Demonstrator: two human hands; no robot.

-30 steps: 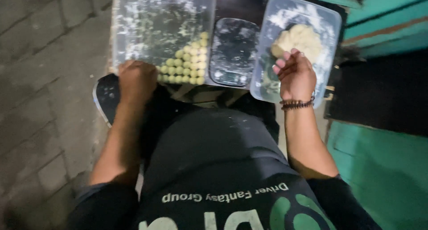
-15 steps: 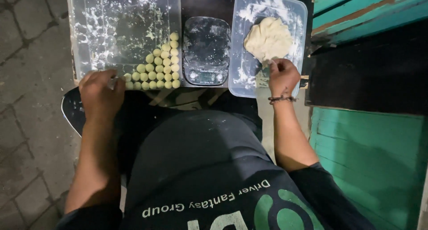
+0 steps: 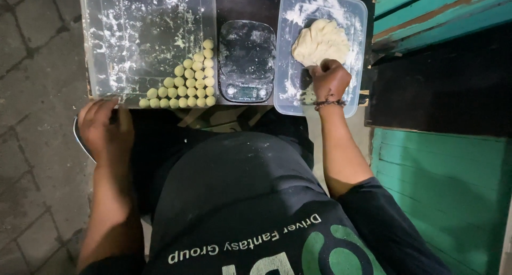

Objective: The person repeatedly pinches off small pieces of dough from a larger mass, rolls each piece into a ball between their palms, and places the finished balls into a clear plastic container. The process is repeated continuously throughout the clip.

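Clear plastic, the big tray [image 3: 106,19] holds rows of small dough balls [image 3: 186,86] in its near right corner. A floured tub [image 3: 356,19] holds the dough lump [image 3: 320,40]. Between them sits a scale [image 3: 247,59]. The right hand [image 3: 330,80] pinches the lump's near edge; the left hand [image 3: 104,128] hangs open, empty, before the tray.

Most of the big clear tray [image 3: 133,40] lay bare, floured; only the small dough balls [image 3: 186,86] crowded its near right corner. The scale [image 3: 247,61] filled the gap between both trays. The dough lump [image 3: 320,40] blocked the smaller tray [image 3: 290,88].
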